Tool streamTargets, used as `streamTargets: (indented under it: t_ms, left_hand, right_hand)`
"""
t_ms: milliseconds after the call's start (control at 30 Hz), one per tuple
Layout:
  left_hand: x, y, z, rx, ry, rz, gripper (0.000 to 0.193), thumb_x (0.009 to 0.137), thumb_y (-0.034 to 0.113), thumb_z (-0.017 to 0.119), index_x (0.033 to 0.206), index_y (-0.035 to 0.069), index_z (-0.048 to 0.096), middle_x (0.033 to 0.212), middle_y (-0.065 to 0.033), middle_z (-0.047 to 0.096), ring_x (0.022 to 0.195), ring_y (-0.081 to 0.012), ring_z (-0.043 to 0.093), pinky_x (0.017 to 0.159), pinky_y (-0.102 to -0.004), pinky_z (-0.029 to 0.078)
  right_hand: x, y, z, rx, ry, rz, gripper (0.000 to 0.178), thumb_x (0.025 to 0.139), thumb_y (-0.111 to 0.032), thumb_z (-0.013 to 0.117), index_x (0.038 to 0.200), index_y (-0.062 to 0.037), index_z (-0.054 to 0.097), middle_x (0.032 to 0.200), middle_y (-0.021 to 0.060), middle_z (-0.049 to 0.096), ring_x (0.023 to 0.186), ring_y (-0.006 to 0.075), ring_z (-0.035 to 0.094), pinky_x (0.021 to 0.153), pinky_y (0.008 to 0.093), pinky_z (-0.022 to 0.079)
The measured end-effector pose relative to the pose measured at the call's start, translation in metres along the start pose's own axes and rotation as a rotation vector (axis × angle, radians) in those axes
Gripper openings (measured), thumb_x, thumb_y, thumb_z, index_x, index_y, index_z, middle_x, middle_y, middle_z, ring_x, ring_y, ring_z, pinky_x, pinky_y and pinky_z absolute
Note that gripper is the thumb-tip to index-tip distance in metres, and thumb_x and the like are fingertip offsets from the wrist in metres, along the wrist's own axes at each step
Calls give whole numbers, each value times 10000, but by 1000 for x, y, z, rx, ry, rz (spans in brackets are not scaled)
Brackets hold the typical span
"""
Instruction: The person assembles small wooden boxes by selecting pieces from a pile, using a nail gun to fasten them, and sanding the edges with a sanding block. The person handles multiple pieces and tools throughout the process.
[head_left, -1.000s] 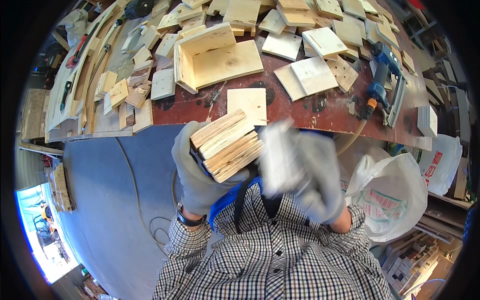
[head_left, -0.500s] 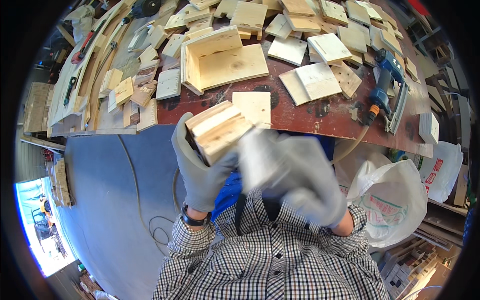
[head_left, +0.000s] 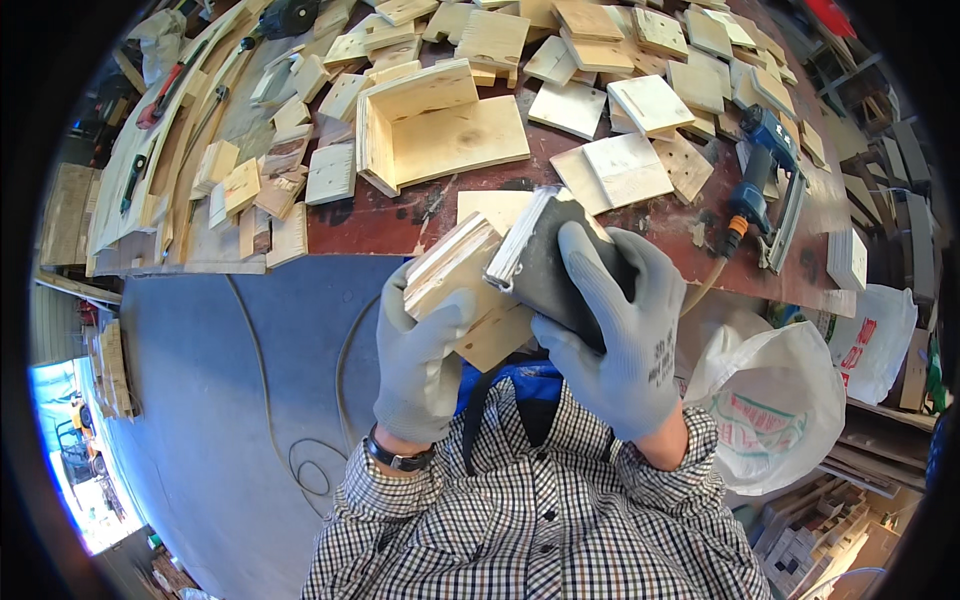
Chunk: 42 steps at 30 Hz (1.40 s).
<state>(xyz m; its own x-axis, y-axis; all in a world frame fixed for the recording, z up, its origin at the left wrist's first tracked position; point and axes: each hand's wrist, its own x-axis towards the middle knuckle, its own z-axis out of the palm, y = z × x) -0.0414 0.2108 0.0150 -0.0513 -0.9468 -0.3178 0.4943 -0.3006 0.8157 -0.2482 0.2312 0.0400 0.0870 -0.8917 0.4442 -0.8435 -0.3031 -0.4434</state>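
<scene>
My left hand (head_left: 428, 345), in a grey glove, grips a pale wooden block (head_left: 460, 265) with layered edges, the thumb across its near side. My gloved right hand (head_left: 625, 335) is closed on a dark-faced block (head_left: 560, 260) whose pale, layered edge is turned toward the left. The two blocks are held close together and tilted over the table's front edge; whether they touch is unclear. Behind them a flat pale board (head_left: 490, 205) lies on the table, partly covered by the blocks. Farther back stands an open-sided wooden box (head_left: 460, 145).
The red-brown table (head_left: 360, 230) carries many loose wood pieces (head_left: 570, 108). A blue nail gun (head_left: 765, 170) with a hose lies at the right. An open white plastic bag (head_left: 775, 400) is below it. A cable (head_left: 262, 380) runs over the floor at the left.
My right hand, blurred before, is now steady and shows the dark-faced block. The left hand has shifted slightly right and turned its block, so a broad pale face shows.
</scene>
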Motion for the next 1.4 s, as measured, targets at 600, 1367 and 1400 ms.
streamTargets:
  t_ms: [600, 1367, 1400]
  left_hand:
    - [13, 10, -30, -193, 75, 74, 412, 1057, 328, 688, 1368, 83, 573, 1315, -85, 686, 1210, -219, 694, 989, -364, 614]
    - [8, -1, -37, -288, 21, -80, 673, 1028, 548, 642, 1493, 72, 545, 1398, -117, 663, 1255, -312, 658, 1051, -511, 546]
    - [5, 3, -34, -316, 25, -151, 704, 997, 625, 642, 1477, 117, 563, 1386, -120, 662, 1235, -334, 653, 999, -526, 545]
  right_hand:
    - [-28, 12, -30, -40, -309, -124, 559, 858, -419, 777, 1359, -181, 705, 1288, 183, 563, 1138, 409, 562, 1011, 551, 426]
    - [31, 31, 26, 15, 38, -6, 636, 876, -315, 775, 1460, -119, 621, 1271, 198, 585, 1110, 356, 579, 1004, 489, 447]
    - [35, 39, 27, 17, 109, 57, 670, 890, -262, 766, 1509, -90, 575, 1324, 211, 585, 1112, 345, 583, 998, 461, 463]
